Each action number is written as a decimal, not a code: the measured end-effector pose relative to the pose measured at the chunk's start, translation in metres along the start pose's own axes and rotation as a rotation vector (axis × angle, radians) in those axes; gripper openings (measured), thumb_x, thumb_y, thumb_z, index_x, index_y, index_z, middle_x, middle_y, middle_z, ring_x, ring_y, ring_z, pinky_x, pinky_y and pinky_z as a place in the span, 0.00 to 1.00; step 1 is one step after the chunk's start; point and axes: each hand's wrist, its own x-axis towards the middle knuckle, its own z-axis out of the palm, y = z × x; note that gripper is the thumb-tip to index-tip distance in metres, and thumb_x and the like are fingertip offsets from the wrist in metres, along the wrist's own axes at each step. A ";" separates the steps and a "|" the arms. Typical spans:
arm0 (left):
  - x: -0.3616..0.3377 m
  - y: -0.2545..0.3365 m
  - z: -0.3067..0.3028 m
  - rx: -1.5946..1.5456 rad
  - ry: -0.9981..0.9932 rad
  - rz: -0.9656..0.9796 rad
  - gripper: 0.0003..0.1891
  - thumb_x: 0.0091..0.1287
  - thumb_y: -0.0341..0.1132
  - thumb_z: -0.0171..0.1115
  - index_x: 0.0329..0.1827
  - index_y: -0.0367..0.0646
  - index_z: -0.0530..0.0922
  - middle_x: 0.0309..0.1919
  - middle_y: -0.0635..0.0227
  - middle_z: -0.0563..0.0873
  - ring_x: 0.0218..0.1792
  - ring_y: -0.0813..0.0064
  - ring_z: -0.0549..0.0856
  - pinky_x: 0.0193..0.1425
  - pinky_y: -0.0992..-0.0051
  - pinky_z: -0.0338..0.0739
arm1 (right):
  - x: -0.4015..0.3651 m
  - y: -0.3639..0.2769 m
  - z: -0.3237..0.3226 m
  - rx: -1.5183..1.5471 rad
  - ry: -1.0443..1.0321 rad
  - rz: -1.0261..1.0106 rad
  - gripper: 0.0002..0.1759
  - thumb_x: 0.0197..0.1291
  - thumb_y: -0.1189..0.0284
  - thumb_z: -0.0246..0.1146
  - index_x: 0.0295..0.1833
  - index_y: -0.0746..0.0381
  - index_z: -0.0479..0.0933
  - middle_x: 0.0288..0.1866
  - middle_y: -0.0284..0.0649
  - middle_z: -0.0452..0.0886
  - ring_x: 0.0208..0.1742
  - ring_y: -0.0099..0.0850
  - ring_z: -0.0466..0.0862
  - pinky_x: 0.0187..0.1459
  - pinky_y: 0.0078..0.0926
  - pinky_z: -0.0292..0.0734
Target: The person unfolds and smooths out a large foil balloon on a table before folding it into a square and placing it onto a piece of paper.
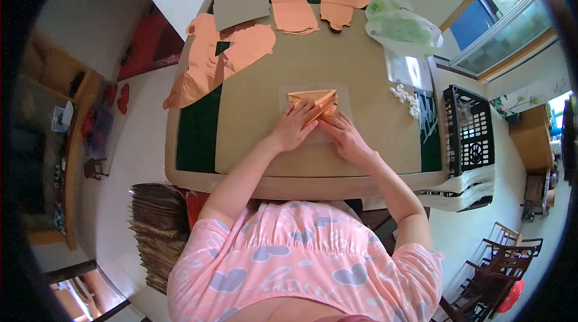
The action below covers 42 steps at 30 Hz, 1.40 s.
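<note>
A folded copper-coloured foil piece [325, 98], which looks like a flat foil balloon, lies on the brown board in front of me. My left hand [295, 126] rests on its left part with the fingers spread and flat. At its lower right edge, my right hand [348, 139] touches the foil with stretched fingers; the fingertips are partly hidden. Beneath the foil is a thin clear plastic sheet [344, 94]. Similar unfolded foil pieces [294, 6] lie at the back, and another large one [235, 57] spreads over the back left.
A grey card [241, 6] lies at the back left. Plastic bags [400, 27], small white pieces [404, 99] and thin clear sticks [428, 114] lie along the right. A black crate [472, 129] stands beside the table's right edge, with white strips [463, 189] over its front.
</note>
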 end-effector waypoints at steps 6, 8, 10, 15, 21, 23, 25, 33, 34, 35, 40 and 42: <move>-0.001 0.001 -0.001 -0.133 0.002 -0.047 0.31 0.76 0.52 0.36 0.76 0.43 0.57 0.76 0.59 0.58 0.77 0.64 0.52 0.79 0.61 0.39 | 0.017 0.002 0.020 -0.262 0.050 0.202 0.23 0.52 0.76 0.59 0.56 0.57 0.78 0.64 0.43 0.70 0.69 0.44 0.65 0.71 0.51 0.53; 0.000 -0.002 -0.001 -0.171 0.013 -0.048 0.30 0.76 0.51 0.37 0.76 0.43 0.57 0.76 0.59 0.58 0.77 0.64 0.52 0.79 0.61 0.39 | 0.021 -0.003 0.024 -0.345 0.112 0.182 0.21 0.52 0.76 0.58 0.54 0.58 0.79 0.60 0.43 0.72 0.66 0.45 0.67 0.70 0.54 0.53; 0.002 -0.004 0.000 -0.171 0.022 -0.039 0.30 0.76 0.51 0.37 0.76 0.44 0.57 0.76 0.58 0.58 0.77 0.64 0.52 0.79 0.61 0.39 | 0.021 -0.004 0.027 -0.434 0.140 0.162 0.20 0.53 0.75 0.58 0.53 0.58 0.79 0.60 0.43 0.72 0.64 0.45 0.68 0.69 0.56 0.54; 0.000 0.000 0.005 0.056 0.031 0.022 0.28 0.75 0.51 0.40 0.75 0.49 0.60 0.75 0.57 0.59 0.77 0.61 0.54 0.78 0.58 0.43 | 0.004 0.000 0.038 -0.479 0.276 0.214 0.19 0.52 0.72 0.62 0.53 0.57 0.80 0.62 0.43 0.73 0.62 0.42 0.70 0.65 0.54 0.60; -0.001 0.002 0.009 0.095 0.038 0.010 0.28 0.74 0.49 0.43 0.74 0.49 0.62 0.75 0.57 0.58 0.77 0.59 0.54 0.78 0.57 0.45 | -0.054 0.077 -0.004 -0.041 0.802 0.523 0.16 0.52 0.69 0.64 0.48 0.58 0.79 0.52 0.43 0.78 0.55 0.44 0.74 0.54 0.45 0.70; 0.000 0.002 0.008 0.086 0.025 0.011 0.28 0.73 0.48 0.44 0.74 0.49 0.62 0.75 0.57 0.58 0.77 0.59 0.53 0.78 0.57 0.44 | -0.077 0.104 -0.038 -0.355 0.892 0.705 0.14 0.54 0.66 0.65 0.47 0.56 0.79 0.47 0.41 0.78 0.51 0.43 0.76 0.49 0.45 0.73; 0.000 -0.001 0.011 0.100 0.046 0.032 0.28 0.74 0.48 0.44 0.74 0.49 0.62 0.75 0.58 0.58 0.77 0.58 0.53 0.78 0.58 0.44 | -0.088 0.105 -0.068 -0.836 0.757 0.911 0.13 0.56 0.62 0.66 0.45 0.55 0.79 0.44 0.38 0.79 0.48 0.41 0.78 0.46 0.44 0.75; -0.002 0.001 0.006 0.048 0.033 0.018 0.27 0.75 0.49 0.41 0.74 0.48 0.62 0.75 0.58 0.58 0.77 0.60 0.53 0.78 0.58 0.43 | -0.073 0.098 -0.060 -0.424 0.793 0.748 0.06 0.54 0.70 0.67 0.34 0.59 0.79 0.34 0.39 0.79 0.40 0.39 0.80 0.42 0.40 0.74; -0.003 0.001 0.006 0.041 0.031 0.017 0.27 0.75 0.49 0.41 0.74 0.48 0.62 0.75 0.58 0.58 0.77 0.60 0.53 0.78 0.58 0.43 | -0.061 0.086 -0.049 -0.221 0.810 0.696 0.05 0.53 0.72 0.68 0.34 0.59 0.79 0.33 0.39 0.79 0.39 0.38 0.80 0.42 0.40 0.73; -0.003 0.002 0.006 0.046 0.027 0.017 0.27 0.75 0.49 0.41 0.74 0.48 0.62 0.75 0.58 0.58 0.77 0.60 0.53 0.78 0.58 0.43 | -0.046 0.070 -0.033 -0.189 0.757 0.602 0.05 0.52 0.74 0.67 0.33 0.60 0.78 0.31 0.40 0.78 0.38 0.39 0.79 0.41 0.39 0.73; -0.002 0.000 0.006 0.117 0.046 0.053 0.27 0.75 0.49 0.41 0.74 0.48 0.62 0.75 0.58 0.59 0.77 0.61 0.54 0.78 0.57 0.44 | 0.020 0.016 0.031 -0.234 0.576 0.405 0.04 0.54 0.77 0.62 0.37 0.60 0.77 0.36 0.41 0.78 0.43 0.42 0.77 0.49 0.42 0.69; -0.002 0.002 0.004 0.103 0.009 0.009 0.27 0.76 0.49 0.40 0.76 0.51 0.59 0.76 0.61 0.58 0.77 0.63 0.52 0.79 0.59 0.42 | 0.026 0.007 0.031 -0.201 0.486 0.397 0.07 0.54 0.77 0.61 0.39 0.60 0.77 0.41 0.40 0.79 0.49 0.41 0.77 0.55 0.45 0.66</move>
